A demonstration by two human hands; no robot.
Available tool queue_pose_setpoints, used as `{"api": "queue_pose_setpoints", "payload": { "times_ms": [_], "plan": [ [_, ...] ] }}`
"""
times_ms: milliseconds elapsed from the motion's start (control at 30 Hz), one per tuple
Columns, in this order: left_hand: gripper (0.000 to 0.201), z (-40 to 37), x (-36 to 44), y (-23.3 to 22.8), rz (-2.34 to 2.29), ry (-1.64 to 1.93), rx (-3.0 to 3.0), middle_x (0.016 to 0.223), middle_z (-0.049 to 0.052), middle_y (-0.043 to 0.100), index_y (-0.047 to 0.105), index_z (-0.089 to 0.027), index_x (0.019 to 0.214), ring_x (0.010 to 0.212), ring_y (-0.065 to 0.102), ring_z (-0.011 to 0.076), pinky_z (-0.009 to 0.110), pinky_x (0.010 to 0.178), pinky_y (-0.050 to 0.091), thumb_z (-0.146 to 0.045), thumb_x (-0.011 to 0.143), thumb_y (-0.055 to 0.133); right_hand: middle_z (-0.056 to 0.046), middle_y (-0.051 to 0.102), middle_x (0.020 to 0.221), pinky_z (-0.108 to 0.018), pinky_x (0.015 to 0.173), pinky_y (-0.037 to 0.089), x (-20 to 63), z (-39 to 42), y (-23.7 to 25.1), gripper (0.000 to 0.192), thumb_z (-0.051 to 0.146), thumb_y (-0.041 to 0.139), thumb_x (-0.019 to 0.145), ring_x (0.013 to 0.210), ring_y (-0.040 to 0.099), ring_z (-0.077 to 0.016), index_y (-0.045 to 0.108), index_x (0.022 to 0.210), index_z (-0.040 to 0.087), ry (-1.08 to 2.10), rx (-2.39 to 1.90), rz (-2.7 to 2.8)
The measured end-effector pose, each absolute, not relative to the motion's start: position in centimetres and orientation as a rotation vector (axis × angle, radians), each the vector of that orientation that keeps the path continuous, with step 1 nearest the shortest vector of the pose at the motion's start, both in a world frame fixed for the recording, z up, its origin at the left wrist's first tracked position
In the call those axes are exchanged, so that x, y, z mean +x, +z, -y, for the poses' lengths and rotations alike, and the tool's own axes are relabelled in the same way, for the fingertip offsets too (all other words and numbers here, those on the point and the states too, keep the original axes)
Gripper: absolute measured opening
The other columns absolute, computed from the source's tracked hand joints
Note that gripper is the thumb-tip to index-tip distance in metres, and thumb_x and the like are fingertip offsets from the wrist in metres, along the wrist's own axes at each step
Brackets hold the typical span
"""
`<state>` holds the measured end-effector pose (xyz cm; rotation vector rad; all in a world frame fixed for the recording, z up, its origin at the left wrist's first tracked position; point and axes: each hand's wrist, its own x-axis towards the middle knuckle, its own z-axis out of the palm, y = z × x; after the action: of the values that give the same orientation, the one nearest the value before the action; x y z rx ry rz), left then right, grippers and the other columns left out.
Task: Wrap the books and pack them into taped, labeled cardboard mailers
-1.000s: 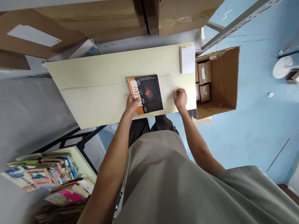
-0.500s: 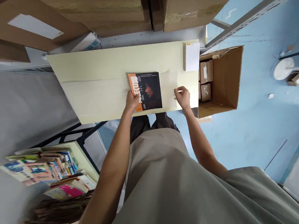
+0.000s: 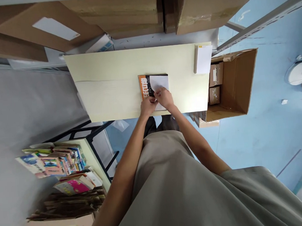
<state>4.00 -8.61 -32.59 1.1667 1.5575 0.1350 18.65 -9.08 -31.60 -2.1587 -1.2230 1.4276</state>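
- Left hand (image 3: 147,106) pinning the near edge of a paperback (image 3: 146,87), right hand (image 3: 164,97) pinching a white sheet (image 3: 159,83) folded over the cover.
- Probably light and bendy, slick cover; best gripped along spine or near edge. Sheet flimsy, creases easily.
- Orange spine strip, dark cover, lying flat mid pale surface (image 3: 107,81).
- Farther right, open cardboard box (image 3: 239,82).
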Motion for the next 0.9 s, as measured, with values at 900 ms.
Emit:
{"api": "queue_pose_setpoints", "payload": {
  "times_ms": [900],
  "plan": [
    [0.043, 13.8, 8.0, -26.9, -1.499, -0.109, 1.810, 0.155, 0.023, 0.067, 0.062, -0.015, 0.144, 0.123, 0.078, 0.0368, 0.040, 0.092, 0.062, -0.014, 0.102, 0.071, -0.013, 0.081, 0.094, -0.050, 0.094, 0.065, 23.0, 10.3, -29.7, 0.034, 0.053, 0.067, 0.106, 0.095, 0.079, -0.0330, 0.074, 0.096, 0.022, 1.306, -2.288, 1.327]
  ]
}}
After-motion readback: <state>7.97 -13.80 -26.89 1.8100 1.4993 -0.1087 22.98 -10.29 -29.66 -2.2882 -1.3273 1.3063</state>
